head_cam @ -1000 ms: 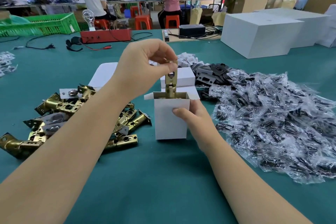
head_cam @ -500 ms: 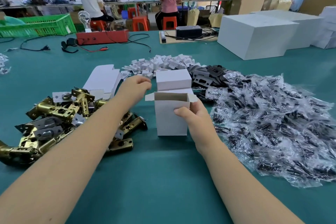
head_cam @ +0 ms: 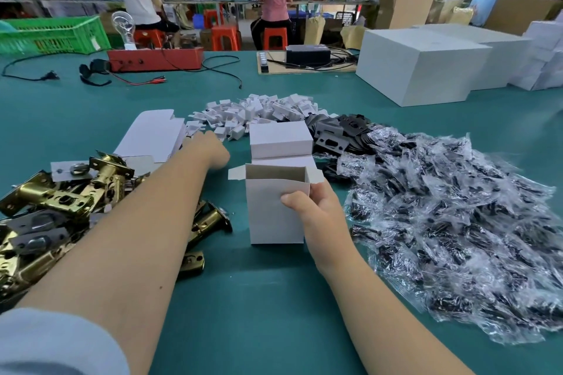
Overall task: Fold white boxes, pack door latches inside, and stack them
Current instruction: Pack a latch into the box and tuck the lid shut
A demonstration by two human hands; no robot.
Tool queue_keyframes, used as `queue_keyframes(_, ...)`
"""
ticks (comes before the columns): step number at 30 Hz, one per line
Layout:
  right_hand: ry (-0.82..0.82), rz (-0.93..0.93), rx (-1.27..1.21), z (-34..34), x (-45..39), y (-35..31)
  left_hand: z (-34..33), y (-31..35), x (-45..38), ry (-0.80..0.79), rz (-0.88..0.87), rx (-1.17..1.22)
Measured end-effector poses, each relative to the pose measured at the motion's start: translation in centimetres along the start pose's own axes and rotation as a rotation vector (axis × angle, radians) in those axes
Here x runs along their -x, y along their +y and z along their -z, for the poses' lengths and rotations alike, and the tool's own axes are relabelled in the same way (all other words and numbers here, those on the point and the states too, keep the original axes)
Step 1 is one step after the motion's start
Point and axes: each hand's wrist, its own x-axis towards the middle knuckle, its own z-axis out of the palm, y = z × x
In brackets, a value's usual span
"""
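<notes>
Right hand (head_cam: 320, 207) grips the upright open box (head_cam: 275, 210) near its top edge, thumb across the front, flaps still up. The latch that stood in its mouth a second ago has dropped inside, out of sight. Left hand (head_cam: 210, 151) has swung out to the small white inserts (head_cam: 256, 114); its fingers are hidden. A closed box (head_cam: 280, 138) waits behind

Two hands (head_cam: 316, 210) – one open box (head_cam: 274, 207), one closed box (head_cam: 280, 138)

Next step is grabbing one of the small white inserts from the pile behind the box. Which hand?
Left. The left hand already reaches beside the small white inserts; the right hand grips the open box.
</notes>
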Motion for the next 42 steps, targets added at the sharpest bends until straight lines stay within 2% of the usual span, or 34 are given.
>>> queue_keyframes(3, 0.003, -0.004, 0.001, 0.0, -0.1, 0.1, -1.2, -0.1, -0.9, -0.056, 0.053, -0.047)
queue_keyframes(7, 0.006, -0.001, 0.027, 0.0, -0.4, 0.2, -1.5, -0.2, -1.3, 0.063, 0.007, -0.113)
queue_keyframes(14, 0.008, 0.008, 0.035, 0.1, -0.5, 0.1, 0.3, 0.9, 1.3, 0.145, -0.089, -0.037)
queue_keyframes(16, 0.011, 0.008, 0.048, 0.2, -0.5, 0.1, 1.2, 1.6, 2.7, 0.183, -0.089, 0.16)
queue_keyframes(19, 0.016, -0.001, 0.057, 0.1, -0.4, 0.0, 2.5, 2.2, 5.3, 0.141, -0.109, 0.82)
queue_keyframes(20, 0.016, -0.005, 0.056, 0.0, -0.4, 0.0, 2.9, 2.2, 6.6, 0.171, -0.144, 1.014)
queue_keyframes(22, 0.023, -0.007, 0.06, 0.0, -0.3, -0.1, 3.9, 2.2, 9.4, 0.261, -0.239, 1.197)
queue_keyframes(24, 0.036, -0.01, 0.067, -0.1, -0.3, -0.3, 4.5, 2.1, 12.0, 0.294, -0.365, 1.261)
queue_keyframes(26, 0.043, -0.012, 0.071, -0.2, -0.2, -0.4, 4.9, 2.4, 14.6, 0.258, -0.516, 1.165)
queue_keyframes(28, 0.045, -0.001, 0.1, -0.2, -0.1, -0.4, 4.9, 3.1, 16.7, 0.233, -0.646, 0.907)
queue_keyframes(31, 0.041, 0.021, 0.124, -0.1, 0.0, -0.5, 4.6, 3.6, 18.1, 0.262, -0.691, 0.659)
queue_keyframes(36, 0.045, 0.048, 0.153, -0.2, 0.1, -0.4, 4.5, 3.6, 19.4, 0.328, -0.757, 0.52)
queue_keyframes(40, -0.005, 0.05, 0.149, -0.2, 0.2, -0.6, 4.0, 3.6, 19.2, 0.195, -0.746, 0.595)
queue_keyframes(42, -0.012, 0.06, 0.144, -0.1, 0.2, -0.6, 3.8, 3.7, 18.9, 0.207, -0.723, 0.573)
